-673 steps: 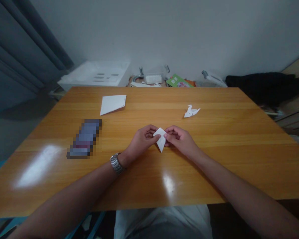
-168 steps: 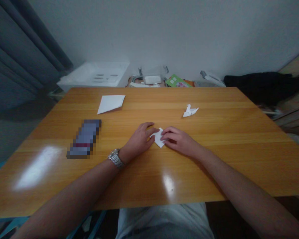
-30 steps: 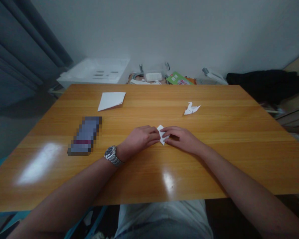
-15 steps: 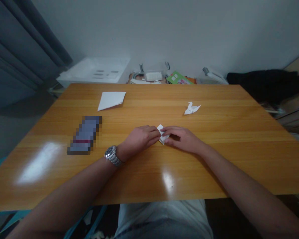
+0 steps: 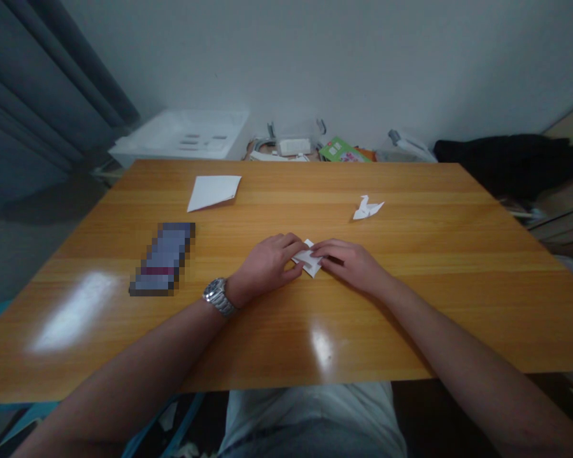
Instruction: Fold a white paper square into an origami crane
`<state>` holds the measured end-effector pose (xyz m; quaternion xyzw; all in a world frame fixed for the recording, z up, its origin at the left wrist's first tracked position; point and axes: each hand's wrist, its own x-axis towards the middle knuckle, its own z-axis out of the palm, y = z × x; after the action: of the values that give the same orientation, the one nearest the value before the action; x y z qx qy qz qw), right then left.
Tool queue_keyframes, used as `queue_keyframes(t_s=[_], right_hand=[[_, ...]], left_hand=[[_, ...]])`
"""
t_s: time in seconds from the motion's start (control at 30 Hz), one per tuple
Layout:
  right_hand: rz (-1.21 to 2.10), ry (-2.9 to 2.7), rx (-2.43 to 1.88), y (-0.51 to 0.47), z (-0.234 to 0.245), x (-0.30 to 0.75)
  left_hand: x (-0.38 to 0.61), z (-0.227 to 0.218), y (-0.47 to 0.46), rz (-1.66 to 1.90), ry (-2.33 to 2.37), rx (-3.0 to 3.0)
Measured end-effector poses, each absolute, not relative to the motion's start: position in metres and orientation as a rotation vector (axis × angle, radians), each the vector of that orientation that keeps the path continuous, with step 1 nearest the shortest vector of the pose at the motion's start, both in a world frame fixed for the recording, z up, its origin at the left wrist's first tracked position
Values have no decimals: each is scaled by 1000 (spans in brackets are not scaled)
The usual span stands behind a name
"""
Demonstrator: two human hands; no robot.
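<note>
A small folded piece of white paper [image 5: 311, 263] lies on the wooden table between my hands. My left hand [image 5: 273, 261], with a metal watch [image 5: 218, 296] on its wrist, has fingers and thumb closed on the paper's left side. From the right, my right hand [image 5: 348, 262] pinches the paper's right edge, thumb below and fingers above. Part of the paper is covered by my fingertips. Farther back on the right stands a white folded paper bird [image 5: 368, 208].
A white paper sheet [image 5: 214, 192] lies at the back left of the table [image 5: 286, 343]. Nearer on the left is a pixelated phone-like object [image 5: 164, 259]. Behind the far edge are a white tray [image 5: 186, 133] and a green booklet [image 5: 344, 150].
My left fingers have lifted slightly and the thumb has come away from them, showing more of the folded paper. My right fingers have shifted a little on its right side.
</note>
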<state>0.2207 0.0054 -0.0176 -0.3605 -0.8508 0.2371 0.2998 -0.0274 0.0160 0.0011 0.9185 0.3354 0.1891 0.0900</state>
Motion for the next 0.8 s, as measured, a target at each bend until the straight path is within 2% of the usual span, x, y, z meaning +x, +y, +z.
queue_keyframes(t_s=[0.3,0.5,0.8], right_hand=[[625,-2232,-951,5,-16,217],[518,-2253,-1067,6,-16,212],[537,-2160,-1161,10,-21,209]], left_hand=[[-27,-2,17,485,1099,2748],[-26,-4,18,507,1119,2710],[-25,-8,20,560,1190,2576]])
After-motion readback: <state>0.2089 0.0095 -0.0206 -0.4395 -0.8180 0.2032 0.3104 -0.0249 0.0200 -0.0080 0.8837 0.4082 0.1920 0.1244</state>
